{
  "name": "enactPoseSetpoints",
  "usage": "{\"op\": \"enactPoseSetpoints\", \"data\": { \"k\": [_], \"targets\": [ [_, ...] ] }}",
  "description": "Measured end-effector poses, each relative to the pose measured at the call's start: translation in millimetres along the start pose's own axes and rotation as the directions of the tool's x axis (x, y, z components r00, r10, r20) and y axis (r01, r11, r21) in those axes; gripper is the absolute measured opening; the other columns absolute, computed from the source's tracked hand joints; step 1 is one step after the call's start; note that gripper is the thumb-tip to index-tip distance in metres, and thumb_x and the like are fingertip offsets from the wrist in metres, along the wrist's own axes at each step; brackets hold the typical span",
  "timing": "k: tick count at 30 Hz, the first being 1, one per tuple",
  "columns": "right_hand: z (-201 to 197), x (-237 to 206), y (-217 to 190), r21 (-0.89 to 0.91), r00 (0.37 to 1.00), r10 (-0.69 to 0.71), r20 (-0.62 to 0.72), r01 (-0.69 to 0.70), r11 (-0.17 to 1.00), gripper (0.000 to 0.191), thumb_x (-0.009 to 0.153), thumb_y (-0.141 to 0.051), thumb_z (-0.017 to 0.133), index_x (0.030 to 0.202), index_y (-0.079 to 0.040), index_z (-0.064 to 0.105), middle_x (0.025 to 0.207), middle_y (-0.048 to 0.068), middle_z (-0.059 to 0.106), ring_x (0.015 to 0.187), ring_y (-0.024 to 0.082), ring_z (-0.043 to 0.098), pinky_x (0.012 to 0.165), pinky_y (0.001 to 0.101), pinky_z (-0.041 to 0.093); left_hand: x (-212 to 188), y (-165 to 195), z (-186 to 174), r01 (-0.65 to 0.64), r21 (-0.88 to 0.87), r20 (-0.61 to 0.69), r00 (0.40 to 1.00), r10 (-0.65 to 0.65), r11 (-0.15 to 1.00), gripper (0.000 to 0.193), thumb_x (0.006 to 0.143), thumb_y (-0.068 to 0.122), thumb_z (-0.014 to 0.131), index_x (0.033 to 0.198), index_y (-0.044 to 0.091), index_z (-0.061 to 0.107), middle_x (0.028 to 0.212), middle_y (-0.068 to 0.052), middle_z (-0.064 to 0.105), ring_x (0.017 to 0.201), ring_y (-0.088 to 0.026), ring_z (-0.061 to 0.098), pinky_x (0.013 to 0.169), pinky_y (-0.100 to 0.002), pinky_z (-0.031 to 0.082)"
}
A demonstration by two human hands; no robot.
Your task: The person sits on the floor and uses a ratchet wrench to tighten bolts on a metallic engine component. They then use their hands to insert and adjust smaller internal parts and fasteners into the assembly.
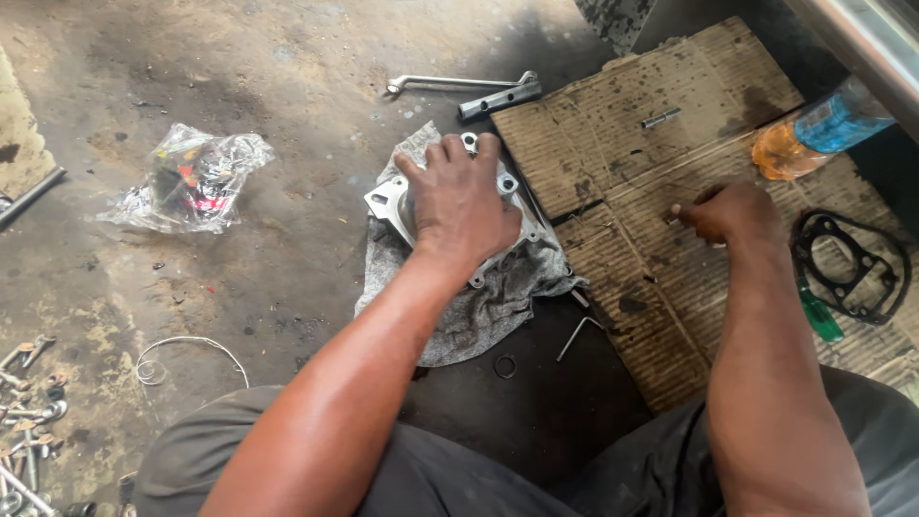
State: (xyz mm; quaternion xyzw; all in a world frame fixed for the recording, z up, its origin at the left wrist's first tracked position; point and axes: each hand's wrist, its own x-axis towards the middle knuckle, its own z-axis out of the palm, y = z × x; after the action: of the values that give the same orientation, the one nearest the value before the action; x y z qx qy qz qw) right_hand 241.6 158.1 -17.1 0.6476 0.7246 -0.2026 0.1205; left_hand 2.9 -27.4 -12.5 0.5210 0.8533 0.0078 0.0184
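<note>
L hand (461, 206), fingers spread, presses the metal cover (507, 184) on grey rag (479, 306); should stay flat. R hand (732, 213) fingers pinched on cardboard (613, 144); contents can't tell.

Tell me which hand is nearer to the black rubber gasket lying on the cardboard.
Right. The right hand rests on the corrugated cardboard sheet, just left of the black rubber gasket. The left hand lies much farther left, pressing the grey metal housing.
</note>
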Motion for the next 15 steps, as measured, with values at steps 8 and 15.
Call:
{"op": "enactPoseSetpoints", "data": {
  "k": [8, 15],
  "targets": [
    [8, -20, -6, -0.447, 0.930, -0.035, 0.366, 0.208, 0.870, 0.048, 0.082, -0.049, 0.080, 0.110, -0.009, 0.079, 0.106, 0.013, 0.081, 0.096, 0.030, 0.076, 0.084, 0.0462, 0.060, -3, 0, 4, -0.052, 0.024, -0.140, 0.989, 0.055, 0.998, 0.083, 0.073, 0.049, 0.070, 0.140, 0.007, 0.043, 0.119, -0.021, 0.054, 0.107, -0.037, 0.054, 0.095, -0.063, 0.037],
    [28, -15, -4, -0.381, 0.901, -0.165, 0.401, 0.328, 0.865, 0.040, 0.083, -0.038, 0.081, 0.110, -0.009, 0.076, 0.104, 0.012, 0.080, 0.094, 0.027, 0.074, 0.083, 0.0438, 0.060, 0, 0, 4, -0.042, 0.021, -0.094, 0.995, 0.044, 0.999, 0.084, 0.073, 0.049, 0.069, 0.140, 0.007, 0.042, 0.120, -0.023, 0.053, 0.106, -0.036, 0.054, 0.092, -0.058, 0.037]
  ]
}}
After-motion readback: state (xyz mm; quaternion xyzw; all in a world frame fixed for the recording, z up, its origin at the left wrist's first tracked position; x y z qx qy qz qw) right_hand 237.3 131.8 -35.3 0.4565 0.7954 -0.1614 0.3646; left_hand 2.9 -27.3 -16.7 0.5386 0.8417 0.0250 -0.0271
